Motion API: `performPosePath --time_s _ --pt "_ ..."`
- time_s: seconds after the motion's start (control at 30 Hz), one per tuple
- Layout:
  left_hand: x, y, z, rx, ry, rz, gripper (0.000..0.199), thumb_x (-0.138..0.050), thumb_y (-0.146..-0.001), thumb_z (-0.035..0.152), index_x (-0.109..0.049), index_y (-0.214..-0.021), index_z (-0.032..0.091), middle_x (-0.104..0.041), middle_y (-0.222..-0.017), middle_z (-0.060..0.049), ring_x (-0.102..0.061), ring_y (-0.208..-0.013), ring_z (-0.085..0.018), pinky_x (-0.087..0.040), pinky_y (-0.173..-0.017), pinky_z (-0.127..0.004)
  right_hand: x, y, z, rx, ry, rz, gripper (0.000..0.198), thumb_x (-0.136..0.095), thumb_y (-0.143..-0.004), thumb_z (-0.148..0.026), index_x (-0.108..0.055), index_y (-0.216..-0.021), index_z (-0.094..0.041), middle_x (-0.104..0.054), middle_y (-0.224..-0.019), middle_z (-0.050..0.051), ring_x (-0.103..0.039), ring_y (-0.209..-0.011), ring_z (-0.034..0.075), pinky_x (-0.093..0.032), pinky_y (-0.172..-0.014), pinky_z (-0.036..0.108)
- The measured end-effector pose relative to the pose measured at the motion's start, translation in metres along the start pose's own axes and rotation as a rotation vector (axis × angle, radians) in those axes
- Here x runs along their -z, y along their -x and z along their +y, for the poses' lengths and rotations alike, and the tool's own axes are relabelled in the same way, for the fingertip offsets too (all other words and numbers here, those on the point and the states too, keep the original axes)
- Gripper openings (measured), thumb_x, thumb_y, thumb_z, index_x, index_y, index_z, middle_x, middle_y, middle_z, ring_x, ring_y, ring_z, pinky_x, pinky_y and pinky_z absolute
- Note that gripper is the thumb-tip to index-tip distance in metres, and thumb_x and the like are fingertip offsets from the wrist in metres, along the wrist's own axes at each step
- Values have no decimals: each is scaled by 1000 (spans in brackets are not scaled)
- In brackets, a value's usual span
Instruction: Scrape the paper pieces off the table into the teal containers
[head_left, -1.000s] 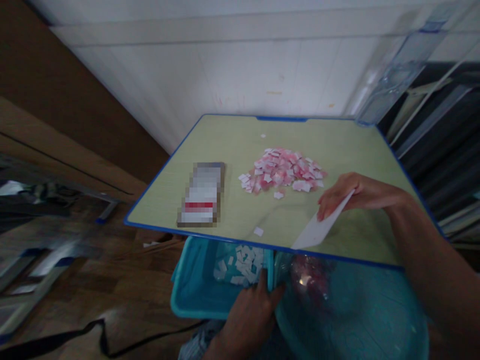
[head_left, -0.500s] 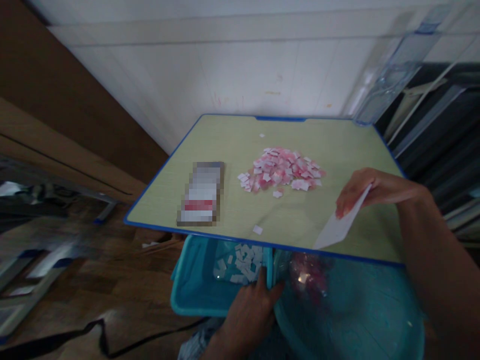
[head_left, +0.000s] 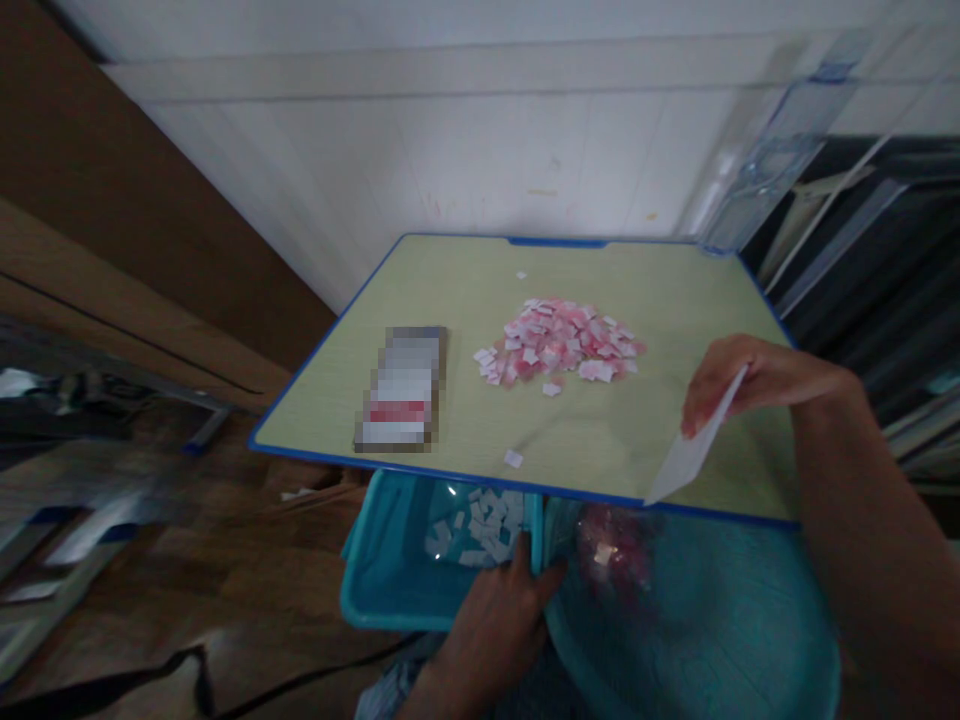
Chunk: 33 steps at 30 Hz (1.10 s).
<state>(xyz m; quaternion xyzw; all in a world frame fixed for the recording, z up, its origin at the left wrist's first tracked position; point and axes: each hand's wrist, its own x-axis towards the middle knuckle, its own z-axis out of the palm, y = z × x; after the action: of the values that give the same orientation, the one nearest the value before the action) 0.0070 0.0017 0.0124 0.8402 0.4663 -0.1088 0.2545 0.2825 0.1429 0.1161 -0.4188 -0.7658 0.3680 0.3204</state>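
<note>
My right hand (head_left: 727, 385) is closed on a white sheet of paper (head_left: 694, 450), holding it tilted above the right side of the table, its lower corner by the front edge. My left hand (head_left: 499, 625) is below that edge, with its fingers and thumb closed over the adjoining rims of a teal rectangular basin (head_left: 356, 590) and a round teal tub (head_left: 825, 650). Small white paper pieces (head_left: 487, 525) lie inside the basin. On the tabletop sits a heap of small pink and white pieces (head_left: 562, 340), with a few white squares (head_left: 514, 458) apart from it.
A pixelated phone-like object (head_left: 403, 390) lies on the left of the blue-edged table (head_left: 442, 280). Red items in clear plastic (head_left: 611, 550) rest in the tub. A clear plastic bottle (head_left: 757, 180) stands at the back right corner. A black strap (head_left: 165, 670) crosses the lower left.
My right hand and the paper have shifted slightly to the right over the table. My left hand stays at the rims. The view has moved a little.
</note>
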Motion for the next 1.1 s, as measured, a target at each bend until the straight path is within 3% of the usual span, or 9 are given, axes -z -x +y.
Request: performPosePath --time_s 0.17,0.3,0.43,0.53,0.8,0.97,1.1 --pt "-2 0 -1 -5 18 19 40 -42 -81 23 -39 -120 32 -38 -120 -10 -57 -84 -22 -45 -71 -36 8 -5 2 -23 3 -47 33 -59 -68 -45 -69 -58 -15 -68 -62 7 -62 -61 13 -42 -54 20" --pt "-3 1 0 16 1 0 39 -43 -81 23 -41 -119 32 -37 -122 -11 -57 -82 -22 -45 -71 -37 22 -16 10 -18 -34 -346 23 -66 -63 -36 -72 -68 -15 -69 -64 7 -62 -60 14 -43 -54 21" --pt "1 0 2 34 -10 -20 38 -43 -82 26 -41 -120 32 -38 -121 -11 -58 -80 -22 -46 -71 -37 8 -30 14 -78 -29 -14 22 -69 -61 -33 -72 -72 -15 -66 -58 2 -53 -46 10 -36 -42 19" --pt "2 0 3 38 -12 -27 37 -43 -82 25 -42 -119 31 -38 -122 -11 -58 -80 -22 -46 -70 -37 -11 -37 11 -97 25 101 24 -67 -63 -37 -72 -74 -16 -64 -56 -1 -49 -41 8 -32 -37 19" --pt "-2 0 1 11 -38 -26 51 -45 -78 20 -35 -126 31 -34 -127 -17 -60 -79 -25 -47 -67 -40 -30 -40 -5 -20 56 18 22 -64 -69 -35 -70 -74 -15 -62 -54 -2 -49 -40 7 -33 -35 17" --pt "-1 0 2 26 -35 -45 48 -44 -79 19 -37 -124 32 -34 -128 -16 -60 -80 -25 -47 -68 -40 -47 -46 -1 116 95 182 19 -62 -70 -33 -71 -79 -19 -70 -73 2 -61 -57 13 -45 -47 21" --pt "-2 0 2 29 -34 -39 46 -44 -80 21 -38 -124 31 -35 -127 -16 -60 -79 -25 -47 -67 -40 -58 -48 3 191 210 164 20 -58 -74 -33 -70 -87 -22 -71 -81 2 -63 -63 15 -47 -55 24"
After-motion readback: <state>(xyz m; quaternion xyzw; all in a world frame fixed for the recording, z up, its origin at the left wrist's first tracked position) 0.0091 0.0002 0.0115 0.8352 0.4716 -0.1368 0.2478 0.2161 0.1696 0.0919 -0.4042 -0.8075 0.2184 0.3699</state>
